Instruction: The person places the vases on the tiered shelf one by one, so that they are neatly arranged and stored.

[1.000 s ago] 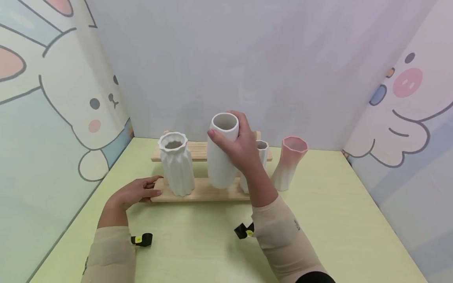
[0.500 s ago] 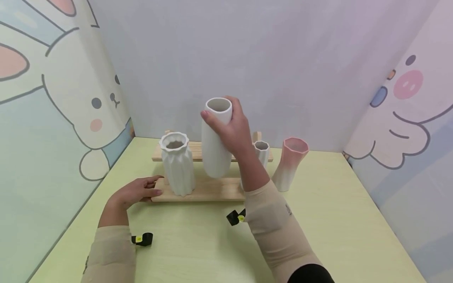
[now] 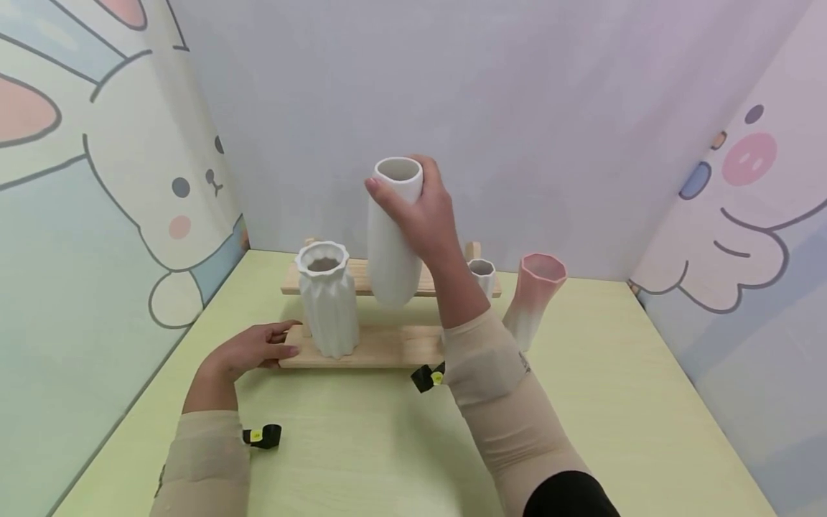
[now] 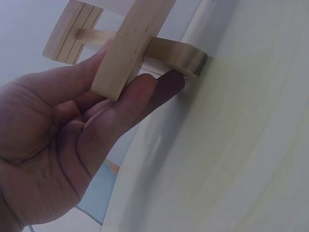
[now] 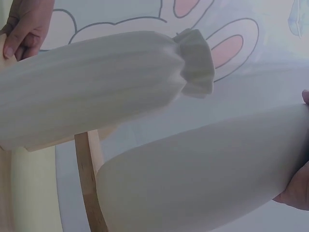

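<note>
My right hand [image 3: 423, 215] grips a smooth white vase [image 3: 390, 251] near its rim, thumb on the near side. The vase hangs upright above the lower board of a two-tier wooden rack [image 3: 394, 348], its base overlapping the upper board in the head view. My left hand [image 3: 252, 352] pinches the left end of the lower board, with fingers under the wood in the left wrist view [image 4: 120, 53]. A pleated white vase [image 3: 329, 309] stands on that board's left part. In the right wrist view, the held vase [image 5: 203, 169] is apart from the pleated one.
A small white vase [image 3: 482, 273] at the rack's right is partly hidden by my right forearm. Right of the rack, a pink-and-white vase [image 3: 539, 287] stands on the pale yellow table [image 3: 620, 402]. Printed curtains [image 3: 439, 93] enclose the back and sides.
My right hand has raised the smooth white vase from close above the lower board, moving it slightly left as well. The left hand keeps its hold on the board.
</note>
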Action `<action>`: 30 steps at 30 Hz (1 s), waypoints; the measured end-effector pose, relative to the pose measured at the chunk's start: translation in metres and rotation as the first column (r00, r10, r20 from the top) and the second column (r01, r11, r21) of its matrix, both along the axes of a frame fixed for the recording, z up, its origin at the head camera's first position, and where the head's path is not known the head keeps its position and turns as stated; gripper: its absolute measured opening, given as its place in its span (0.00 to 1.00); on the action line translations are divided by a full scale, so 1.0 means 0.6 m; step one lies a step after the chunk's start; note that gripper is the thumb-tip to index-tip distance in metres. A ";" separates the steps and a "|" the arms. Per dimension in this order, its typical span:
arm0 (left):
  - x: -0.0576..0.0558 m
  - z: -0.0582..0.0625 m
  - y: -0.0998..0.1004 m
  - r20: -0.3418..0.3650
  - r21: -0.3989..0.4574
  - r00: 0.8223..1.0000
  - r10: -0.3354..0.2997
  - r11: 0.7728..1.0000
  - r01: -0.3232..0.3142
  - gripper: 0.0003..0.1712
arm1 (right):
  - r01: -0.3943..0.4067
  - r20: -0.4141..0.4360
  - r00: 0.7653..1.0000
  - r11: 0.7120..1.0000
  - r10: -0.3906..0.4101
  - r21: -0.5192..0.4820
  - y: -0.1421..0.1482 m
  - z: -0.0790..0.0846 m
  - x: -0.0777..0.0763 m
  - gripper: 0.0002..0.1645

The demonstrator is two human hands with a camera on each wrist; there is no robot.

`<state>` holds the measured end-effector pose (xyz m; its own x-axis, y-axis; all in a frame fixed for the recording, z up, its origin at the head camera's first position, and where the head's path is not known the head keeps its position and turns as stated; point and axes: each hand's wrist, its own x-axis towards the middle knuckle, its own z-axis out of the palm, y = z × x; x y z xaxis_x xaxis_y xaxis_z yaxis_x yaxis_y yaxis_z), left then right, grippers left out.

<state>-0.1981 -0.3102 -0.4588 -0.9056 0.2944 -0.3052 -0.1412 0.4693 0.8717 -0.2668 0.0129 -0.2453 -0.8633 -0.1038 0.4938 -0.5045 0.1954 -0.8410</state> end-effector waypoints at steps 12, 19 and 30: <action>0.002 -0.004 0.000 0.001 0.009 1.000 0.003 1.000 -0.003 0.47 | -0.021 0.015 1.000 1.000 0.021 -0.004 -0.040 0.008 -0.037 0.35; 0.001 -0.001 0.000 0.000 0.003 1.000 0.000 1.000 0.000 0.47 | -0.038 0.019 0.999 0.999 0.038 -0.020 -0.062 0.012 -0.054 0.35; -0.001 -0.004 -0.002 -0.006 0.005 1.000 -0.012 1.000 0.012 0.46 | -0.064 0.045 0.997 0.998 0.064 -0.005 -0.098 0.000 -0.080 0.35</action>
